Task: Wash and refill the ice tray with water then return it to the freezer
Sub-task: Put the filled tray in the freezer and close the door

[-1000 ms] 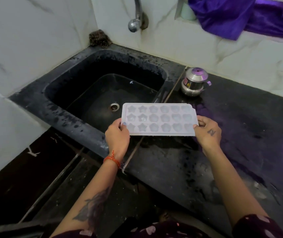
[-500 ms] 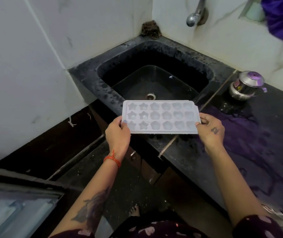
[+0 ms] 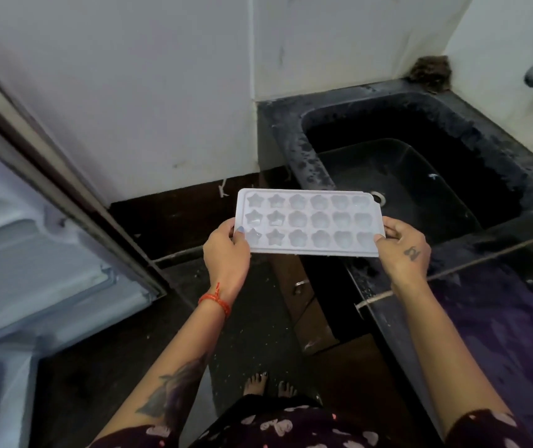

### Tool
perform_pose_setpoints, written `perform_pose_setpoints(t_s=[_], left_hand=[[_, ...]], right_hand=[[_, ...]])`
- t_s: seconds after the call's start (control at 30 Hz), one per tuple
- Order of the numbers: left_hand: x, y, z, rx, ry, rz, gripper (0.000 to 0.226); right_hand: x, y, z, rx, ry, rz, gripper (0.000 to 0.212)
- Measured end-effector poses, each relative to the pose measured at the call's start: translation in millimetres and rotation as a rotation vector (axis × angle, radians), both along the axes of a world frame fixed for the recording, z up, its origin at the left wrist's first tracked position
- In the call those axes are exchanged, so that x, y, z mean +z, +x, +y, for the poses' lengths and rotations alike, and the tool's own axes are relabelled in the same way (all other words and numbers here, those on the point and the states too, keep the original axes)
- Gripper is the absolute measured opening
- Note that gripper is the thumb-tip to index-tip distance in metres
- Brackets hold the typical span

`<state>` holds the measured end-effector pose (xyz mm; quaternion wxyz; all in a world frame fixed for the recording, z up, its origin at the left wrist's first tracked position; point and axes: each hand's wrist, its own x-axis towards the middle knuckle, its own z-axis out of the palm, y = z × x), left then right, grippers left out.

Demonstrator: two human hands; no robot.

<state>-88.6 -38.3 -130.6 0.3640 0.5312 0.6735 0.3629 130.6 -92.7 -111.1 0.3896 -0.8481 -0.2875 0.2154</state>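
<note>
Centre of frame, the ice tray (image 3: 308, 223) is being carried level, just off the lower-left corner of the black sink (image 3: 291, 130). Left hand (image 3: 226, 250) is pinching the short left edge, thumb on top, fingers curled under; right hand (image 3: 401, 250) is doing the same on the short right edge. Both are closed on the rim, not in the cells. Tray looks like thin, light, prob. flexible plastic, so w/ water in it'd be sloshing and sagging — gripping both ends and keeping it flat is the safe way. Star and flower cells are showing a faint sheen; can't tell how full. Sink basin is looking empty apart from wet spots. Open fridge door (image 3: 32, 221) is waiting at left of frame.
</note>
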Motion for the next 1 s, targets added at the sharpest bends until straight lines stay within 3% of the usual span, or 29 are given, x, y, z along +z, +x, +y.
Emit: perform_pose_setpoints(t_s=[0.43,1.0], left_hand=[[-5,-82,-41,0.377,-0.005,-0.025,0.028],[-17,-239,-90,0.780,-0.014,-0.010,0.028]], right_hand=[[-1,-76,45,0.388,0.013,-0.005,0.036],[-14,-260,78,0.765,0.013,0.030,0.040]])
